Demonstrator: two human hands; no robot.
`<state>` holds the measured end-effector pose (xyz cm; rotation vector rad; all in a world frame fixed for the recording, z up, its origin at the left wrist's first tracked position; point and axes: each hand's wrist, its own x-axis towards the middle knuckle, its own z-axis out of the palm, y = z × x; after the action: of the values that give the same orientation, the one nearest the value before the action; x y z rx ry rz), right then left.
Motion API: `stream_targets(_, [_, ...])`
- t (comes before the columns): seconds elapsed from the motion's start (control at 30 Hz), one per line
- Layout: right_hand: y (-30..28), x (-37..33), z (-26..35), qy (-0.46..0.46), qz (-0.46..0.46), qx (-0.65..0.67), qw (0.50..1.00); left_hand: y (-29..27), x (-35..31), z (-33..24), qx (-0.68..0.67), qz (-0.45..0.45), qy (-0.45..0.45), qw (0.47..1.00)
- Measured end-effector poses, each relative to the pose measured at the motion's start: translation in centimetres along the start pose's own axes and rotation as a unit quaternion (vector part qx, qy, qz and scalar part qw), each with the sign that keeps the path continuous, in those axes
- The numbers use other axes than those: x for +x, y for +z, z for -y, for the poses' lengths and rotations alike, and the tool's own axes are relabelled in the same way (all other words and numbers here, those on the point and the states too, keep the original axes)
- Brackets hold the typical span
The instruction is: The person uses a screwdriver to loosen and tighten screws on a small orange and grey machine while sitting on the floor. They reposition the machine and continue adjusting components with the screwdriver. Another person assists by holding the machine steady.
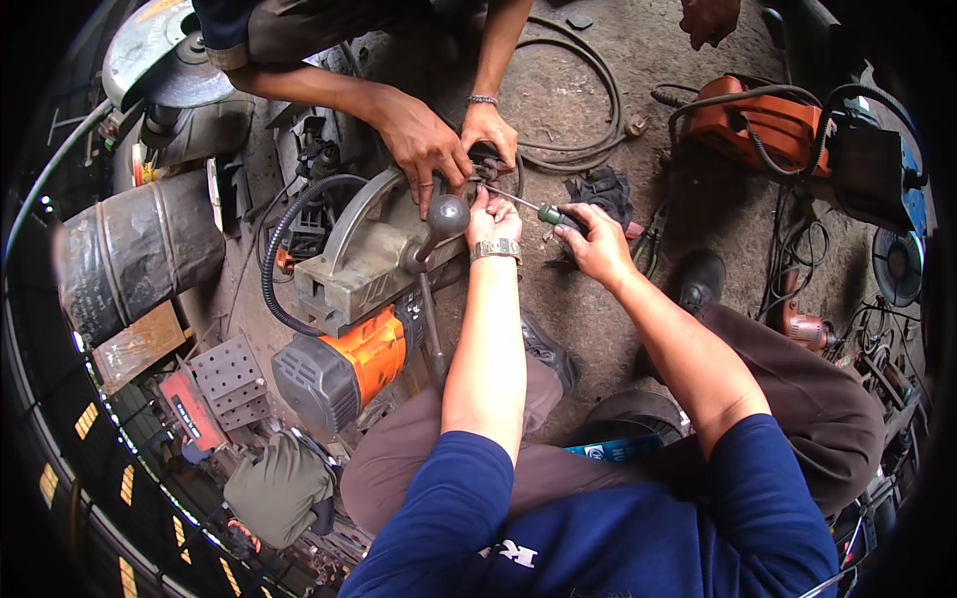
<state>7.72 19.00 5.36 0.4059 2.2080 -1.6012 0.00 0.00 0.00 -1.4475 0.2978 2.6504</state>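
My right hand (598,244) is closed round the green handle of a screwdriver (551,214). Its thin shaft points left toward a small dark part (485,162) at the far end of a grey metal machine (369,264). Beside the tip, my left hand (492,221) is pinched closed; what lies in its fingers is hidden. A co-worker's hands (424,145) reach in from the far side, one resting on the machine and the other gripping the dark part. An orange and black motor (364,354) and a lever with a ball knob (449,215) belong to the machine.
Right of the screwdriver lie dark gloves (601,194). Coiled cable (598,120) covers part of the far floor. An orange machine (753,125) stands far right, a drill (800,324) nearer. Leftward are a metal drum (145,249) and a large disc cutter (174,70).
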Motion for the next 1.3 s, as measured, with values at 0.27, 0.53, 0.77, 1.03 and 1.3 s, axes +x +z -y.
stream_targets(0.27, [-0.4,2.1,-0.8,-0.031,0.000,0.035,0.999,1.5,-0.1,0.1,0.024,-0.020,0.026,0.999])
stream_targets(0.53, [-1.6,1.7,0.8,-0.124,-0.041,-0.084,0.988,0.4,-1.1,0.9,0.112,0.023,0.050,0.992])
stream_targets(0.77, [-3.2,4.2,0.9,0.281,0.105,0.304,0.904,0.6,-0.3,1.2,0.099,-0.011,0.081,0.992])
stream_targets(1.03, [-2.7,1.9,-1.3,0.262,0.044,0.297,0.917,0.2,-1.2,2.6,0.093,0.013,0.098,0.991])
stream_targets(1.3, [-0.8,2.5,-2.1,0.122,-0.073,0.224,0.964,1.2,-0.7,2.3,0.139,-0.011,0.111,0.984])
